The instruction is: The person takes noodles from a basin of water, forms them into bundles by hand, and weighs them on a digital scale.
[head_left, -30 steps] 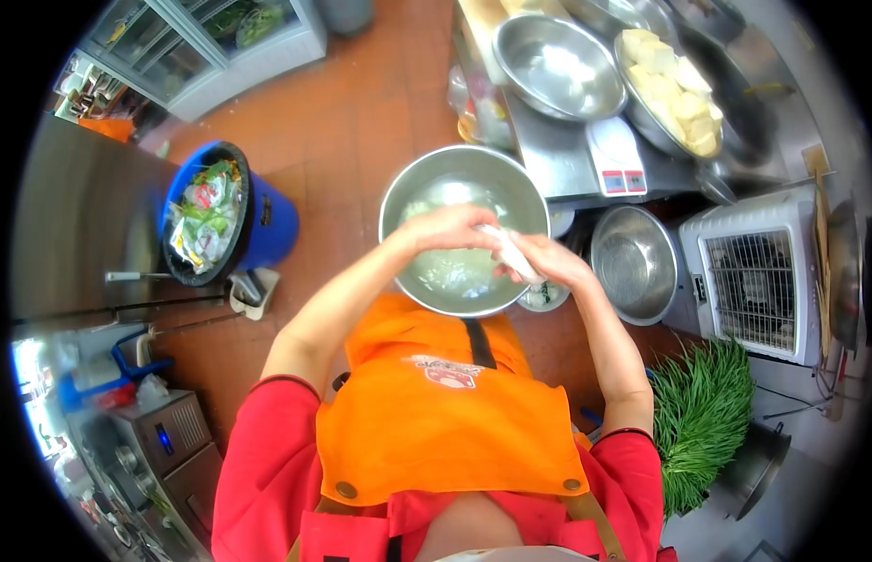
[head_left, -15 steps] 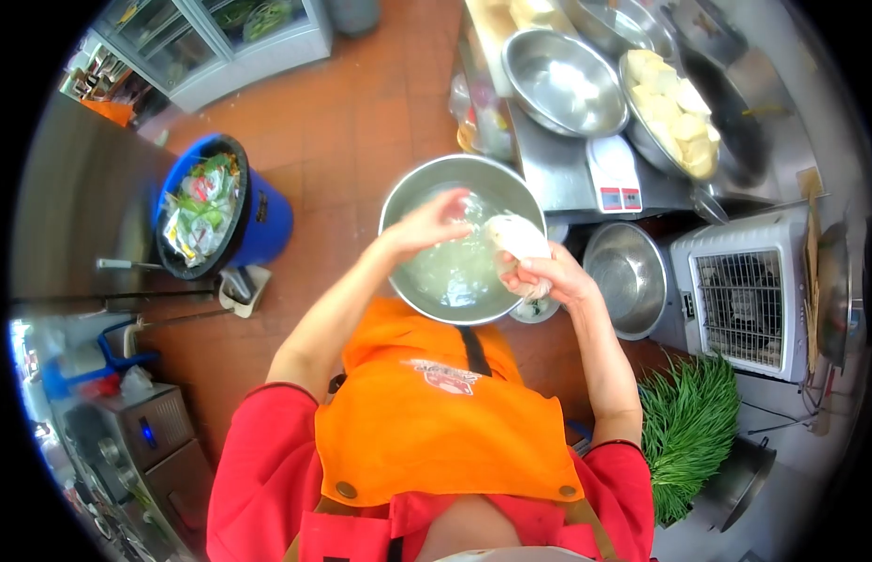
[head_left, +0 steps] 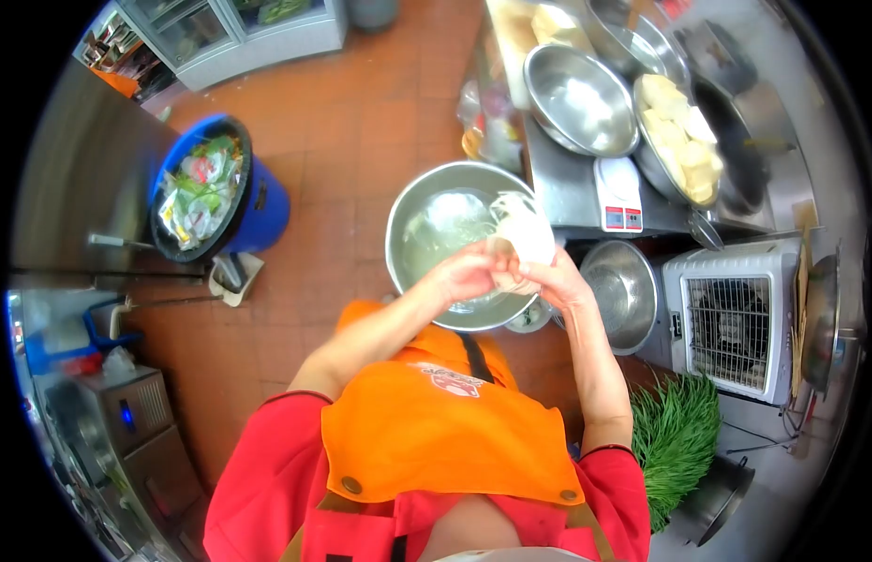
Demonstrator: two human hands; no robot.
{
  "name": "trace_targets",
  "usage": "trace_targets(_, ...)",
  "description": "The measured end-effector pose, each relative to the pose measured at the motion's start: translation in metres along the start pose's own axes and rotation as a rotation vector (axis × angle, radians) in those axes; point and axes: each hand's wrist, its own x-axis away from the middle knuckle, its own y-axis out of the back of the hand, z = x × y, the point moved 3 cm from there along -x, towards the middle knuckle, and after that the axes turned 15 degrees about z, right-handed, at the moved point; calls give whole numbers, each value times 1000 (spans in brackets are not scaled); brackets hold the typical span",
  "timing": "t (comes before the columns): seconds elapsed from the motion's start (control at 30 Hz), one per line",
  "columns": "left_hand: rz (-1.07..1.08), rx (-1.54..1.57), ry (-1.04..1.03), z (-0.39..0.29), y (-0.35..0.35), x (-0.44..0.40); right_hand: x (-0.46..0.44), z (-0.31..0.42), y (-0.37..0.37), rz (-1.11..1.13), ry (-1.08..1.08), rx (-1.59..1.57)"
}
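Note:
A large steel basin [head_left: 396, 211] of cloudy water stands in front of me, with a few pale strands floating in it. Over its right side, my right hand [head_left: 560, 281] grips a bunch of white strands [head_left: 528, 228], whose thin loose ends fan out away from me. My left hand [head_left: 467, 273] meets the near end of the bunch, its fingers curled in against it beside the right thumb. Blur and overlap hide exactly where the fingertips close.
To the right, a steel counter holds an empty steel bowl [head_left: 581, 98], a bowl of pale yellow chunks [head_left: 679, 140] and a white kitchen scale [head_left: 619, 195]. Below are another steel bowl [head_left: 621, 298], a boxy fan [head_left: 731, 318] and green stalks [head_left: 675, 440]. A blue bin [head_left: 265, 208] stands left.
My left hand has come from over the water to the bunch in my right hand. The white strands now point away from me and spread at their tips.

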Motion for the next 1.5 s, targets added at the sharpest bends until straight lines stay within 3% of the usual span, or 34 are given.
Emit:
trace_targets(0.17, -59, -93, 21, -16, -2, 0, 5, 11, 3, 48, -86, 262)
trace_targets(0.23, -232, -140, -36, -19, -8, -1, 6, 17, 2, 44, -77, 403)
trace_targets(0.37, -393, -180, -133, -12, 22, 5, 1, 18, 15, -105, -166, 744)
trace_targets(0.43, -376, -183, -172, -13, 21, 4, -6, 14, 17, -193, -272, 850)
trace_targets(0.57, -329, -101, -221, -19, 25, 4, -18, -1, 9, -416, -103, 950)
trace_targets(0.7, -383, 38, -260, -14, 40, 12, -29, -20, -1, -543, 13, 983)
trace_targets(0.87, -349, 259, -191, -5, 54, 16, -33, -25, -9, -465, -81, 1017)
trace_targets(1.0, -365, 196, -129, -2, 47, 19, -33, -30, -5, -391, -150, 1084)
trace_targets(1.1, -393, 112, -88, -1, 45, 25, -30, -36, -4, -336, -246, 929)
trace_targets(1.3, -407, -15, -14, 27, 54, 19, -20, -87, 15, -466, -278, 857)
trace_targets(1.43, -394, -127, 79, 37, 54, 13, -13, -101, 8, -693, -248, 777)
trace_targets(1.5, -347, -152, 137, 38, 57, 11, -15, -110, 14, -705, -116, 702)
